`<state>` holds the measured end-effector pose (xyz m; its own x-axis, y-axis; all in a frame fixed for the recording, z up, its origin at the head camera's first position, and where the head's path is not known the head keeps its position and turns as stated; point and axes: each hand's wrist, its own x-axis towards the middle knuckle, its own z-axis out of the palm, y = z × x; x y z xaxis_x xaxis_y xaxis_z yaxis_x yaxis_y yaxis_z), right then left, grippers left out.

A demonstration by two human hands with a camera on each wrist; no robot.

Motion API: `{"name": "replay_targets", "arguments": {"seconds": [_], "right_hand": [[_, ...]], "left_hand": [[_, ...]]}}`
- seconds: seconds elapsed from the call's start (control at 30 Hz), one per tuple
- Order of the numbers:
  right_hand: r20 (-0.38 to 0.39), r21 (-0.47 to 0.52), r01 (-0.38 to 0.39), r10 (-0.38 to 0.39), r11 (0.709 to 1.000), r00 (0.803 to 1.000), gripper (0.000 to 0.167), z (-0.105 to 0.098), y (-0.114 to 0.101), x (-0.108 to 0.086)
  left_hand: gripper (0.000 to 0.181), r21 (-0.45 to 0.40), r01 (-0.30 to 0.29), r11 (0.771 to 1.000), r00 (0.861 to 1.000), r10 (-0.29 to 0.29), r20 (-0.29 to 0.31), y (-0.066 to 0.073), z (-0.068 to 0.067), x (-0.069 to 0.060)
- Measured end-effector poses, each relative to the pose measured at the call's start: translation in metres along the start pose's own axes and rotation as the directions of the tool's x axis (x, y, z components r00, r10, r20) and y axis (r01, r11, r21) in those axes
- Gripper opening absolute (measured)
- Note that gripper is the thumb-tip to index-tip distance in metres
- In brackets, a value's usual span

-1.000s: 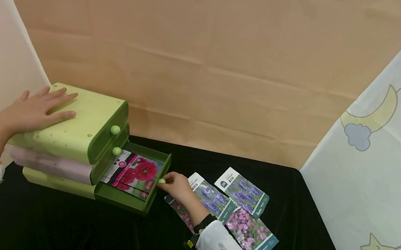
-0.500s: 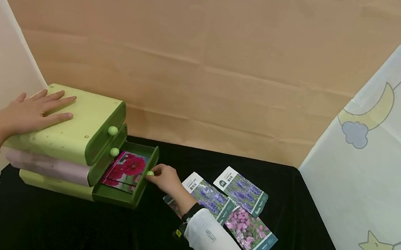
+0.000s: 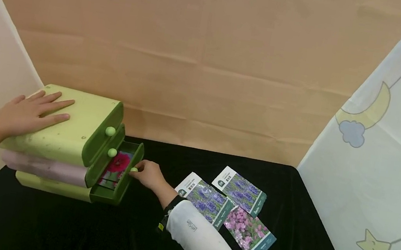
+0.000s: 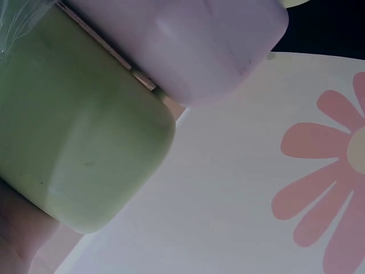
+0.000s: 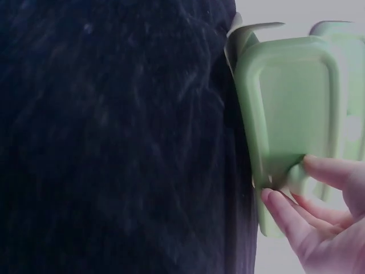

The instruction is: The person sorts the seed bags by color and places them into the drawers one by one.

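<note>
My left hand (image 3: 32,115) lies flat with fingers spread on top of a small yellow-green drawer unit (image 3: 77,139). Its lilac middle tier (image 4: 211,51) shows in the left wrist view, where little of the hand is seen. My right hand (image 3: 151,178) pinches the round light-green knob (image 3: 134,170) of the bottom drawer (image 3: 118,194), which stands partly pulled out. Thumb and fingertips sit around that knob in the right wrist view, against the green drawer front (image 5: 293,103). Inside the drawer lie flower-picture packets (image 3: 119,164), partly hidden under the tier above.
Two purple-flower packets (image 3: 208,199) and a pink-flower packet (image 3: 247,231) lie on the black cloth (image 3: 307,244) right of the unit. A brown paper backdrop (image 3: 203,56) stands behind. Printed white panels (image 3: 379,177) flank the table.
My right hand has moved left, pushing the bottom drawer further in by its knob, so less of the packets inside shows. The left hand has stayed on top of the unit.
</note>
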<state>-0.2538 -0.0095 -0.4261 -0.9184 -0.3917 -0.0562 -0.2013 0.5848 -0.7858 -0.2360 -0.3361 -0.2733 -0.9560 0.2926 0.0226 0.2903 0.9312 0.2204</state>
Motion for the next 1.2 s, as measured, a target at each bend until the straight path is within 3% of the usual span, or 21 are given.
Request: {"name": "replay_targets", "arguments": {"seconds": [0.23,0.47,0.77,0.83,0.9,1.07,1.2], "right_hand": [[-0.090,0.032,-0.043,0.046,0.999,0.995,0.022,0.028,-0.007,0.007],[-0.192,0.087,-0.016,0.033,0.996,0.981,0.021,0.050,-0.016,0.008],[-0.214,0.031,-0.014,0.020,0.999,0.977,0.017,0.061,-0.023,0.014],[-0.220,0.004,-0.007,0.008,1.000,0.975,0.017,0.063,-0.024,0.013],[-0.230,-0.106,0.013,-0.037,0.994,0.973,0.018,0.064,-0.026,0.011],[-0.226,-0.374,0.039,-0.132,0.927,0.965,0.020,0.068,-0.032,0.007],[-0.213,-0.356,0.024,-0.107,0.934,0.971,0.021,0.069,-0.034,0.008]], "left_hand": [[0.065,0.011,-0.005,1.000,1.000,0.005,0.013,0.003,-0.001,-0.002],[0.065,0.023,-0.013,1.000,1.000,0.012,0.016,0.008,-0.003,0.000],[0.065,0.034,-0.012,0.999,1.000,0.012,0.017,0.008,0.000,-0.002],[0.065,0.034,-0.014,0.999,1.000,0.013,0.015,0.007,0.001,-0.003],[0.065,0.033,-0.016,0.999,1.000,0.016,0.012,0.007,0.001,-0.003],[0.065,0.041,-0.017,0.999,1.000,0.017,0.008,0.006,0.000,-0.002],[0.066,0.035,-0.014,0.999,1.000,0.013,0.022,0.007,-0.002,-0.003]]}}
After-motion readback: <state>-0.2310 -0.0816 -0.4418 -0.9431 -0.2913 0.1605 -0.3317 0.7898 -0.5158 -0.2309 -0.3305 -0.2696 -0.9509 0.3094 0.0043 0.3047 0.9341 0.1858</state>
